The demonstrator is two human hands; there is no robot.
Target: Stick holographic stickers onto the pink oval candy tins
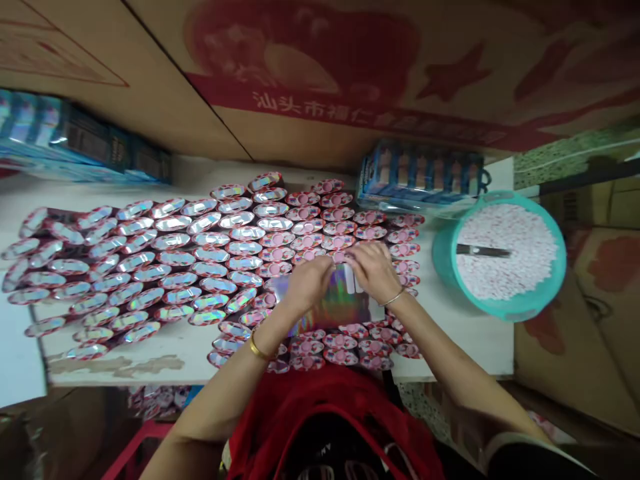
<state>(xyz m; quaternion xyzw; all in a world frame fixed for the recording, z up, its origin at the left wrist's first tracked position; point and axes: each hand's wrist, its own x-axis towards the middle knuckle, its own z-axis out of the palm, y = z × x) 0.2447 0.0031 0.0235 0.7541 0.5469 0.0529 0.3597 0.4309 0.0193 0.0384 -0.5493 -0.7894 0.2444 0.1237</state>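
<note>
My left hand (311, 281) and my right hand (373, 268) are close together over the middle of the table, fingertips nearly meeting. Both have their fingers pinched, and whatever is between the fingertips is too small or hidden to make out. Beneath them lies a shiny rainbow-coloured sheet (327, 301) with pale strips by my right hand. Rows of small oval-topped packs surround it. To the left, the packs (173, 241) have silvery, reflective tops; nearer my hands, the packs (306, 227) show pink tops with a round mark.
A turquoise tub (525, 311) of small white pieces, with a dark stick (483, 251) across it, stands at the right. Blue display boxes (420, 175) sit behind the packs, with more blue boxes (90, 137) at the far left. Large cartons (320, 87) wall off the back.
</note>
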